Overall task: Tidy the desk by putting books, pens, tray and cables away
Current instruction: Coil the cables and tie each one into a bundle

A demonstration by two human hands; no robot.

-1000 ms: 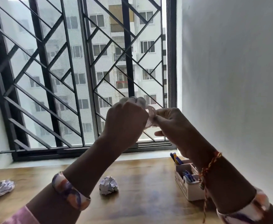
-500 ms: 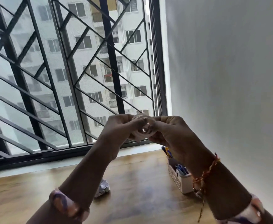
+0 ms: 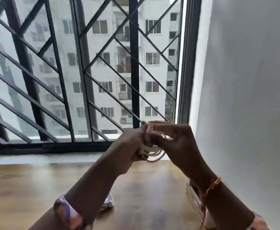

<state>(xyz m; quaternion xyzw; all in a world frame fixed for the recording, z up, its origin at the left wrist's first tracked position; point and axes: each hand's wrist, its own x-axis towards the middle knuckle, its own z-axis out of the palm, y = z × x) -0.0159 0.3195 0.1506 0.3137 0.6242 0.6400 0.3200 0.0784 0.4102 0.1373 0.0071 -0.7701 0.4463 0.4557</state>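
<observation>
White cable (image 3: 154, 152), coiled in several loops, is held above the wooden desk (image 3: 36, 183) at about 5 o'clock of centre. The left hand (image 3: 129, 146) grips the bundle with fingers curled round it. The right hand (image 3: 177, 143) pinches the coil from its 3 o'clock side, forefinger stretched over the top.

Against half a second ago, both hands sit lower and further toward 3 o'clock, and the loops now hang below the fingers rather than bunched between them. The window grille (image 3: 79, 72) fills more of the view.

The white organiser box (image 3: 192, 195), at 5 o'clock against the wall (image 3: 245, 80), is largely hidden behind the right forearm, its contents no longer visible. The crumpled paper (image 3: 108, 202) shows only an edge past the left forearm. The cable's ends cannot be made out; the fingers are motion-blurred.
</observation>
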